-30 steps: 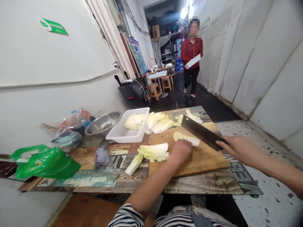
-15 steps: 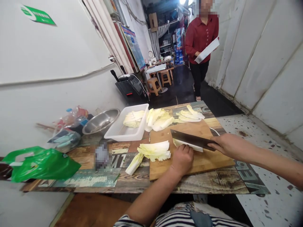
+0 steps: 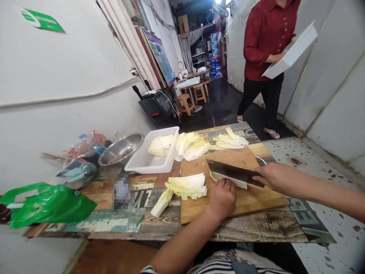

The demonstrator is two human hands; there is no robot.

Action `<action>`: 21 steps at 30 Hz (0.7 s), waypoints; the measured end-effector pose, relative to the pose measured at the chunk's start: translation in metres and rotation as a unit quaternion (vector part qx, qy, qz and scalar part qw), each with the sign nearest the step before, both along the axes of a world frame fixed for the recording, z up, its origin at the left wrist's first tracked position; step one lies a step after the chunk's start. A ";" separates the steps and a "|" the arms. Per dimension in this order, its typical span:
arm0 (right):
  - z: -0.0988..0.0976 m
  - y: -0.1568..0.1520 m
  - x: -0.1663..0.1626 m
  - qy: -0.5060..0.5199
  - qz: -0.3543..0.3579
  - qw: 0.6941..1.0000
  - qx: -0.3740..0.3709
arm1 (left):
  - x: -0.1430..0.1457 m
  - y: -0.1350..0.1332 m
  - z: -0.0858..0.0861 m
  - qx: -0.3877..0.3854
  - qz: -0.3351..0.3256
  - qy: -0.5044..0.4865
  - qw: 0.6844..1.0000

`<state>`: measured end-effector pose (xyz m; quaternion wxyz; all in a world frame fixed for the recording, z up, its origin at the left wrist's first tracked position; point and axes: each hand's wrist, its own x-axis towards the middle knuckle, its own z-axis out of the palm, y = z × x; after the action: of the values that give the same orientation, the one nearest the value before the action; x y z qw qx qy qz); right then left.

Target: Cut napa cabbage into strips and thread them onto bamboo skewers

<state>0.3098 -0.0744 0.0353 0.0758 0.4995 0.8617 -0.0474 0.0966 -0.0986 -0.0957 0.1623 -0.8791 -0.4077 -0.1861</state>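
Note:
My right hand (image 3: 268,176) grips the handle of a dark cleaver (image 3: 232,172), whose wide blade slants over a wooden cutting board (image 3: 265,198). Under and along the blade lies a napa cabbage leaf (image 3: 228,178), its pale stalk partly hidden by the steel. My left hand (image 3: 223,198) presses on that leaf from the near side with curled fingers. To its left, a pile of cabbage leaves (image 3: 186,185) overlaps the board's left edge. More leaves (image 3: 191,146) lie past the board's far left corner, and others (image 3: 231,140) past its far edge.
A white plastic tub (image 3: 151,164) with cabbage leaves stands left of the board, beside a steel bowl (image 3: 121,149). A green plastic bag (image 3: 54,205) lies at the table's left end. Beyond the table, a person in a red shirt (image 3: 268,42) carries a white tray (image 3: 292,51).
The person in red has come closer and moved to the right with the white tray. My hands keep their hold on the cleaver and the leaf, with barely any shift.

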 end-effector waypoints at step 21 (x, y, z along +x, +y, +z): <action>-0.020 0.104 0.012 0.028 -0.101 0.989 0.100 | -0.066 -0.007 0.114 0.222 0.002 -0.157 0.962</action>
<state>0.3221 0.0294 0.0151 -0.0042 0.5876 0.8089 0.0176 0.0308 -0.1059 0.0181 0.2874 -0.7801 -0.3784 -0.4071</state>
